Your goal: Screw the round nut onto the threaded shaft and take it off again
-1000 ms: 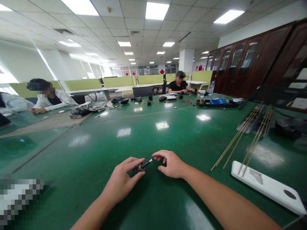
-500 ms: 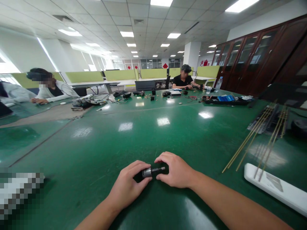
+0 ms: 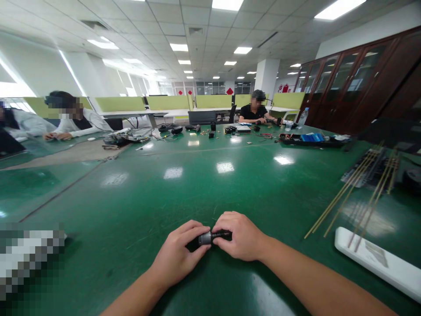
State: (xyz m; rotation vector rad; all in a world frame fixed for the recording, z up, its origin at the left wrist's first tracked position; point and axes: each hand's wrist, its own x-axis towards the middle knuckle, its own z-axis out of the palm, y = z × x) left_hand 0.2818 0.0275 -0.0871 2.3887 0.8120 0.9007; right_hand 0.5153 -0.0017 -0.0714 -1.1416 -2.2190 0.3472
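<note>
Before you, a glossy green table (image 3: 158, 193) mirrors ceiling lights (image 3: 242, 50). Beyond: yellow-green partitions (image 3: 169, 102), a white pillar (image 3: 266, 77). Dark wooden cabinets (image 3: 348, 85) line your right; pale blinds (image 3: 31, 68), your left.

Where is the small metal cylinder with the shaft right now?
In the head view, the metal cylinder is at lower centre, gripped by the left hand's fingers, its shaft end between the right hand's fingers.
</note>
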